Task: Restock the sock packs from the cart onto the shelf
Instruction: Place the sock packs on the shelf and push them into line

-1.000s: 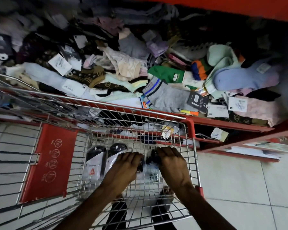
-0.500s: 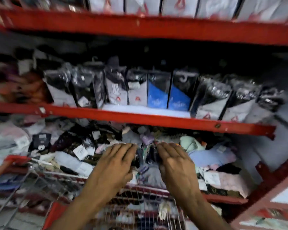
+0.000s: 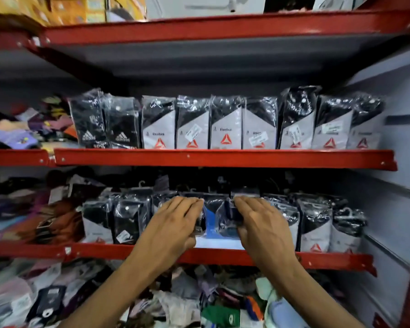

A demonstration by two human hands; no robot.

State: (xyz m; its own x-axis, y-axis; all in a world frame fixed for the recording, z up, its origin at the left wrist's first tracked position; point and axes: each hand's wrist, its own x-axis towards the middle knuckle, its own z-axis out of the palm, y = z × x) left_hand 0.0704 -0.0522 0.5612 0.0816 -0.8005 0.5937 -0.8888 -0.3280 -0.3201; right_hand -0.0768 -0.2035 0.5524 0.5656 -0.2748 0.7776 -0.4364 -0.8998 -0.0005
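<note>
Since a second ago our hands have come up out of the cart, which is no longer in view, and reached the middle shelf point(image 3: 223, 254), carrying packs between them. Our left hand point(image 3: 173, 228) and right hand point(image 3: 260, 230) are each curled shut on dark sock packs point(image 3: 232, 214), palms facing one another, at the gap in the row above the shelf's red front lip. How many packs each holds we cannot tell. The packs stand upright, long axis vertical, like their neighbours on that shelf, with a blue pack point(image 3: 211, 223) showing in the gap between our hands. The slot lies straight ahead of both hands, neither one clearly nearer, so we judge the coming move a short push inward, toward the back of the shelf.
</note>
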